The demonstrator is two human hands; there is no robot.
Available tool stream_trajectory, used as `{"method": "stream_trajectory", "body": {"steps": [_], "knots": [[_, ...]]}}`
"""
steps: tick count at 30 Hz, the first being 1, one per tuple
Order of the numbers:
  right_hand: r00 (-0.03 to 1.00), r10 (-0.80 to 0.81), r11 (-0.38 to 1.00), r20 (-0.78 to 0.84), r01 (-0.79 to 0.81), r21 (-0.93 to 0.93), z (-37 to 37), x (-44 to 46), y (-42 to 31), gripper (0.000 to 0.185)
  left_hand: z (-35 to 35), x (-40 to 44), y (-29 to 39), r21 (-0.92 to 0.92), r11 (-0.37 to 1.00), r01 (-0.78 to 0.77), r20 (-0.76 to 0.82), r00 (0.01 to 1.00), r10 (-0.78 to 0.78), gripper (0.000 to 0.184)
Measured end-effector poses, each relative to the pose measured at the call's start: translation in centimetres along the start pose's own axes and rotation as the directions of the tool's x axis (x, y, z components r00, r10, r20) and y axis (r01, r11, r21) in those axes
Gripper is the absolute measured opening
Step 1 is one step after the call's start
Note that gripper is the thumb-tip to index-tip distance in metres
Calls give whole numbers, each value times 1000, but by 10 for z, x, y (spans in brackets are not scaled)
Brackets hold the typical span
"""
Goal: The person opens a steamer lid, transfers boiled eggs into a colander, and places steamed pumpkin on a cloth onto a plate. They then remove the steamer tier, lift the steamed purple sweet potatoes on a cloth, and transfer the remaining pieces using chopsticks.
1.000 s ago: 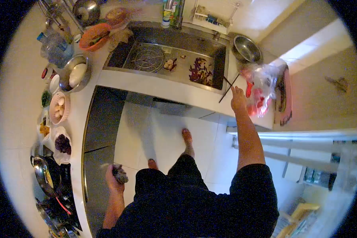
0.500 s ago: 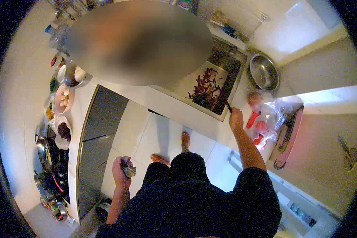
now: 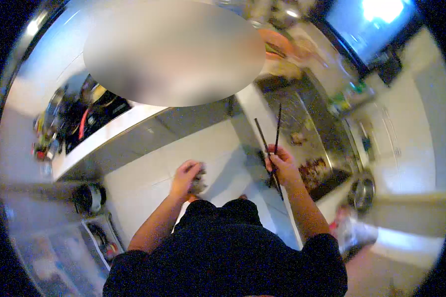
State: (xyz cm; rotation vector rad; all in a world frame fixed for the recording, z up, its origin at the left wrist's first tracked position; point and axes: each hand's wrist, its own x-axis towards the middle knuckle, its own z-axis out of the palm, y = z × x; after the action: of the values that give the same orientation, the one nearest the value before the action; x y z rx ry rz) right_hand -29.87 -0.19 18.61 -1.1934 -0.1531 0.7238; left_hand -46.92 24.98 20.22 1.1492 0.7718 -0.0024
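Observation:
A pair of dark chopsticks (image 3: pixel 278 126) is gripped in my right hand (image 3: pixel 284 166), their far ends spread apart beside the sink edge. My left hand (image 3: pixel 187 179) is closed around a crumpled greyish cloth-like bundle (image 3: pixel 198 182), held low over the floor in front of my body; blur hides its exact kind. To the right lies the sink (image 3: pixel 295 111), with dark reddish pieces (image 3: pixel 314 171) scattered in its near part. What these pieces are cannot be made out.
A metal bowl (image 3: pixel 362 192) stands beyond the sink's near end, close to a plastic bag (image 3: pixel 354 230). A stove with a red-handled utensil (image 3: pixel 84 123) is at left. Near the left wall, a dark round pot or bin (image 3: pixel 90 198) sits on the floor. A large oval area is blurred out.
My body and view have turned left toward the stove. The right hand has drawn back from the sink's corner, raising the chopsticks. My left hand keeps the bundle.

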Motion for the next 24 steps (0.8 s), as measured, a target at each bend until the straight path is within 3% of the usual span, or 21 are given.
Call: {"method": "stream_trajectory", "body": {"steps": [2, 4, 5, 8, 10, 11, 14, 15, 18, 19, 22, 23, 24], "knots": [[990, 65, 988, 125, -47, -144, 80, 25, 5, 26, -22, -4, 34, 12, 1000, 14, 45, 999, -15, 24], [957, 172, 953, 234, -101, -286, 155, 44, 12, 26, -59, 6, 47, -9, 991, -133, 195, 972, 132, 28], [940, 200, 903, 277, -67, -425, 187, 54, 20, 25, -77, 7, 58, -26, 989, -148, 161, 975, 150, 28], [814, 314, 882, 488, -60, -467, 259, 82, 58, 24, -135, 8, 73, -75, 982, -175, 67, 981, 180, 28], [750, 453, 862, 483, -230, -451, 309, 95, 72, 26, -189, 22, 66, -119, 971, -207, 15, 978, 210, 27], [710, 522, 839, 473, -324, -438, 328, 101, 75, 28, -206, 26, 67, -93, 963, -253, -88, 966, 245, 30], [774, 494, 819, 397, -260, -512, 383, 112, 73, 31, -264, 21, 89, -160, 955, -249, -140, 964, 227, 29], [814, 389, 827, 430, -104, -552, 389, 123, 75, 34, -277, 24, 96, -189, 941, -280, -159, 955, 252, 28], [873, 408, 912, 265, -378, -159, 393, 167, 81, 37, -309, 37, 115, -90, 953, -288, -205, 942, 265, 26], [878, 307, 929, 366, -360, 83, 400, 173, 74, 33, -314, 42, 122, -105, 921, -376, -221, 912, 347, 22], [792, 267, 921, 549, -41, -388, 376, 224, 67, 30, -326, 62, 147, 143, 897, -418, -172, 882, 438, 20], [795, 389, 703, 465, 70, -708, 372, 238, 53, 17, -321, 75, 151, 138, 896, -422, -139, 887, 440, 20], [794, 356, 531, 494, 263, -805, 371, 252, 53, 19, -315, 88, 156, 228, 887, -401, -96, 897, 431, 21]]}}
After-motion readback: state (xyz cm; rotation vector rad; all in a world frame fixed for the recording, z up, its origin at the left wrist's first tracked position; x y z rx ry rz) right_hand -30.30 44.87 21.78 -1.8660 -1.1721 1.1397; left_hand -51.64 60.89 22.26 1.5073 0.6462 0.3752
